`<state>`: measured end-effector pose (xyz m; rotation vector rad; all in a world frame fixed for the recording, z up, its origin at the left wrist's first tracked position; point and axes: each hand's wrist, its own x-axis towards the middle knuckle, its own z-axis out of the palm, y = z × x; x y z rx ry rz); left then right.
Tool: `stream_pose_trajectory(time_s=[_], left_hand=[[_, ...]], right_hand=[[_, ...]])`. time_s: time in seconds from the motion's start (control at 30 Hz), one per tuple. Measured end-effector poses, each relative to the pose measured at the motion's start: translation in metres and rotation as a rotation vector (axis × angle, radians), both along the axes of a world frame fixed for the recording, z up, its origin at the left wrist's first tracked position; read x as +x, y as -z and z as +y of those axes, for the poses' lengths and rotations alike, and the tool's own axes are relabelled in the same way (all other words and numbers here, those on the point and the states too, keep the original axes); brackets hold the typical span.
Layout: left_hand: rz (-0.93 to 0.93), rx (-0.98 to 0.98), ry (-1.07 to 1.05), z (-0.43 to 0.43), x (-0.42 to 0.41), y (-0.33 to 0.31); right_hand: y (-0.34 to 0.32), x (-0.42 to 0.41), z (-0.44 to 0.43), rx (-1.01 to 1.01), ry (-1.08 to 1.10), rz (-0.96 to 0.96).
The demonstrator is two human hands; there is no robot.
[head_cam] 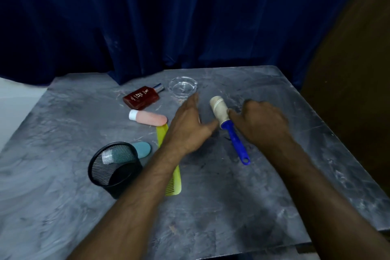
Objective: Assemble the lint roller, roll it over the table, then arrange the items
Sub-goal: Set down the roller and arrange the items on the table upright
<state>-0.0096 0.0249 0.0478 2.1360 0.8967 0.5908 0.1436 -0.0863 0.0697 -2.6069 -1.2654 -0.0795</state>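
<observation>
The lint roller (223, 119) lies on the grey marbled table (232, 196), its cream roll pointing away and its blue handle (238, 145) toward me. My left hand (190, 126) hovers just left of the roll, fingers spread, thumb close to the roll's near end. My right hand (263, 124) is just right of the roll, fingers curled near the handle's neck, holding nothing that I can see. A yellow comb (168, 154) runs under my left forearm. A black mesh cup (115, 167) stands at the near left.
A red perfume bottle (142, 98), a pink tube with a white cap (147, 118), a clear glass dish (183, 86) and a teal oval item (142, 149) sit on the left and far side. A blue curtain (168, 17) hangs behind the table.
</observation>
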Motion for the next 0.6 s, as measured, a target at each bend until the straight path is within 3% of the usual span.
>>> stream_pose_trajectory(time_s=[0.17, 0.4, 0.6], left_hand=[[-0.088, -0.004, -0.195, 0.059, 0.019, -0.037], [0.400, 0.044, -0.280, 0.162, 0.030, -0.031], [0.535, 0.111, -0.306, 0.199, 0.039, -0.011]], right_hand=[[-0.028, 0.008, 0.060, 0.092, -0.045, 0.038], [-0.023, 0.033, 0.158, 0.108, -0.048, 0.190], [0.010, 0.051, 0.197, 0.030, -0.037, 0.243]])
